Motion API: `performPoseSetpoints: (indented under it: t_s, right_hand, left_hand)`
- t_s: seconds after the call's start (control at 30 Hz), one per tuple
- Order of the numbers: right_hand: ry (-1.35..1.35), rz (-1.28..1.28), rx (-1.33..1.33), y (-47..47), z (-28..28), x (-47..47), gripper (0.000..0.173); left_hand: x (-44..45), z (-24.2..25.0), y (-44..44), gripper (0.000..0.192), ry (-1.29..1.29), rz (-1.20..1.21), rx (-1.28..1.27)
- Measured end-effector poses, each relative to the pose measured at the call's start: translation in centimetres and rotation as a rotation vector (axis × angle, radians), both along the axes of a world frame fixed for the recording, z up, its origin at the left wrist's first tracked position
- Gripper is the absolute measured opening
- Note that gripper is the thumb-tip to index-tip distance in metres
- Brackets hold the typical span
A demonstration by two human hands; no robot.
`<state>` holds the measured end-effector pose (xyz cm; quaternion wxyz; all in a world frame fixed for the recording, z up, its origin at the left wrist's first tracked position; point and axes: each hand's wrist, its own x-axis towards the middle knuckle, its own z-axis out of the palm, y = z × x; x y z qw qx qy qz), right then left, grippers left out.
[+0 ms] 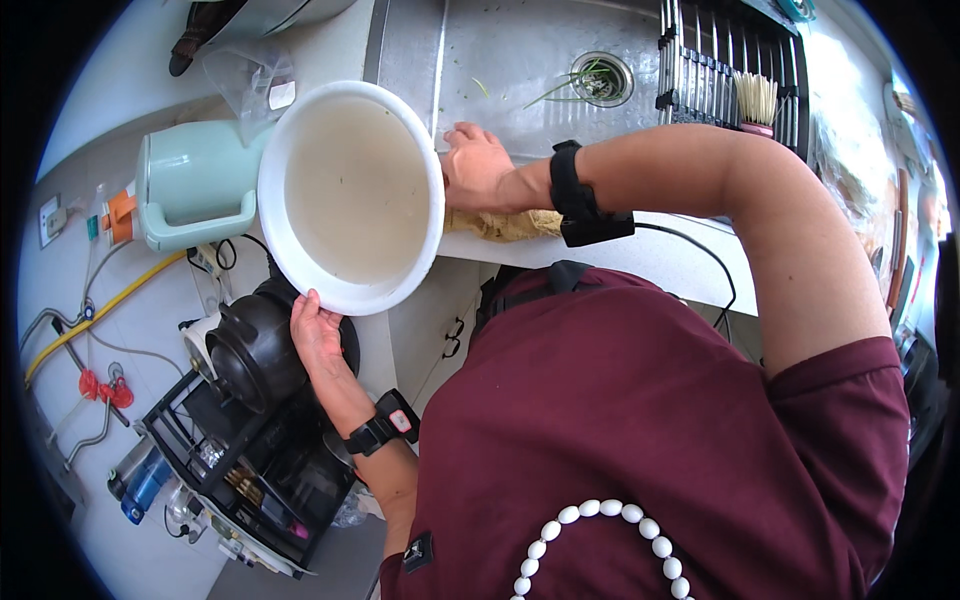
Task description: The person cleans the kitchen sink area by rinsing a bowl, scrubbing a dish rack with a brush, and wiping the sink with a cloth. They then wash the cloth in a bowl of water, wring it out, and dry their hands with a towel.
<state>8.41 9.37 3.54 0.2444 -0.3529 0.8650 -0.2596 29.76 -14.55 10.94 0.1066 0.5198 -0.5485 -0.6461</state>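
Note:
A round white basin (360, 301) holds cloudy, pale brownish water with small green bits in it. My left hand (319, 332) grips the basin's near left rim. At the basin's right side is my right hand (480, 169), over the near edge of the steel sink (510, 45). Part of that hand is hidden behind the basin, so its grip on the wall cannot be made out. Below my right wrist, a yellowish-brown cloth (502, 225) lies on the white counter edge (600, 251). Green plant strips (559, 88) lie at the sink drain (604, 79).
A mint-green jug (199, 184) lies left of the basin, near a clear plastic bag (251, 79). Closer on the left are a dark lidded pot (259, 349) and a black rack (247, 457). A dish rack (705, 67) with wooden sticks (756, 97) stands right of the sink.

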Motion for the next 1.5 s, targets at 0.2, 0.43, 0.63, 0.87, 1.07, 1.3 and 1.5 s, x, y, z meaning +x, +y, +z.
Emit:
performPoseSetpoints:
  t_s: [0.2,0.43,0.63,0.87,1.07,1.3,1.5]
  right_hand:
    - [-0.621,-0.392,-0.211,0.8,0.5,-7.9,0.025]
    - [0.100,-0.041,0.309,3.8,-6.6,-16.5,0.020]
    - [0.429,0.582,0.026,-2.3,-13.4,-14.2,0.017]
    - [0.561,0.574,-0.155,-4.4,-18.4,-12.6,0.020]
    - [0.426,0.540,0.821,7.6,-14.7,-12.3,0.056]
    - [-0.258,0.146,0.436,0.4,-14.8,-12.4,0.064]
    - [0.019,0.370,0.647,1.7,-15.7,-7.5,0.080]
  left_hand:
    - [-0.4,0.2,0.3,0.020,0.017,-0.017,0.013]
    - [-0.9,0.7,1.1,0.016,-0.055,0.016,-0.028]
    - [-1.2,0.9,1.5,0.015,-0.082,0.055,-0.035]
    - [-1.3,1.2,1.6,0.015,-0.083,0.056,-0.007]
    - [-1.3,1.0,1.6,0.018,-0.042,0.058,-0.003]
    - [-1.5,1.4,1.5,0.022,-0.073,0.044,0.015]
    - [-1.1,1.0,1.5,0.024,-0.016,0.052,0.013]
